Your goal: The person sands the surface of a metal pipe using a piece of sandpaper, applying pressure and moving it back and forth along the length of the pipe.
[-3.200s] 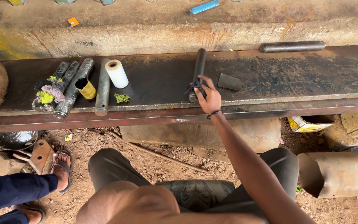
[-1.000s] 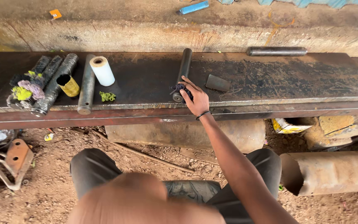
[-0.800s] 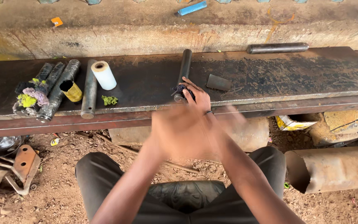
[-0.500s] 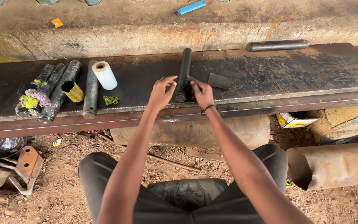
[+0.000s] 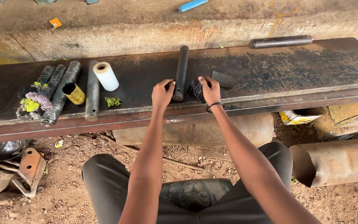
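A dark metal rod (image 5: 182,70) lies on the long steel beam (image 5: 270,79), pointing away from me. My left hand (image 5: 162,93) rests against the near end of the rod from the left, fingers curled on it. My right hand (image 5: 209,90) sits just right of the rod and grips a black wad of fibre (image 5: 195,88) pressed close to the rod's near end. A black band circles my right wrist.
On the beam's left lie several wrapped rods (image 5: 59,93), a grey pipe (image 5: 91,93), a white roll (image 5: 105,76), a yellow tin (image 5: 74,93) and green scraps (image 5: 112,101). Another rod (image 5: 281,41) lies far right, a dark wedge (image 5: 223,79) near my right hand. A rusty cylinder (image 5: 336,161) lies on the dirt.
My left hand came up from my lap and settled on the rod's near end. My right hand stayed by the rod and now grips the black wad.
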